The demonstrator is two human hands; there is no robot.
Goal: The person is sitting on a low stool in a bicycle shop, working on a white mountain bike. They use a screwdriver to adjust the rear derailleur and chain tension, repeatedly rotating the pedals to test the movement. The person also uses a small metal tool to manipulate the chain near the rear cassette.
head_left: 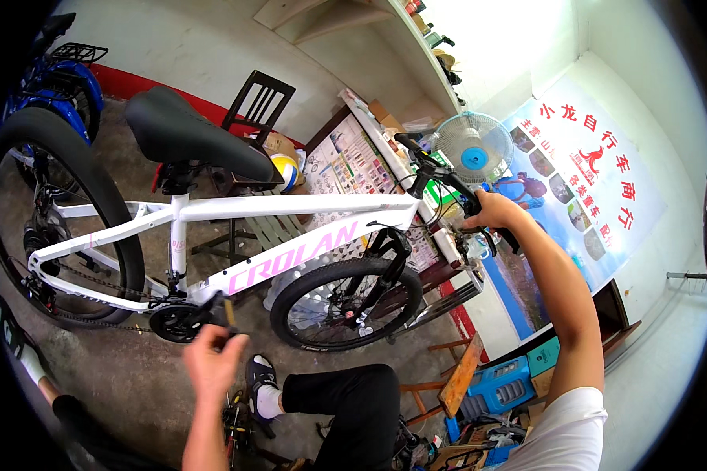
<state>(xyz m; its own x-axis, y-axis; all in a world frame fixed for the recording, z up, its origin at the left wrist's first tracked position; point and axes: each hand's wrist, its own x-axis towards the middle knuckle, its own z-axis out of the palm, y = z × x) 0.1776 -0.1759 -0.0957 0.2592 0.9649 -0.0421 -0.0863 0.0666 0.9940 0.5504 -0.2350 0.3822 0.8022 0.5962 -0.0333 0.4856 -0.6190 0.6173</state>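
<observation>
So the white bike (287,255) stands side-on right in front of the person, across the middle of the floor (161,396), saddle (200,137) to the left and front wheel (347,304) to the right. Right hand (491,210) is up on the near end of the handlebar (453,184), fingers wrapped around it, arm stretched way out. Left hand (212,357) is down low by the crank (173,323), fingers curled in at the dark pedal (212,308), which has a yellowish strip on it. Honestly can't tell if that hand is really gripping the pedal or just touching it, 'cause it's kinda blurry there. The chain (94,320) runs from the crank back to the rear wheel (126,228), and the frame has pink lettering. Behind the bike there's a dark wooden chair (261,102), a yellow and white ball-like thing (287,170) and a fan (473,155) with a blue hub, sitting just past the bars. Big poster (581,173) on the wall over to the right, a blue crate (497,386) below it next to a wooden stool (459,375), and a blue bike (63,90) parked in the upper left corner.
</observation>
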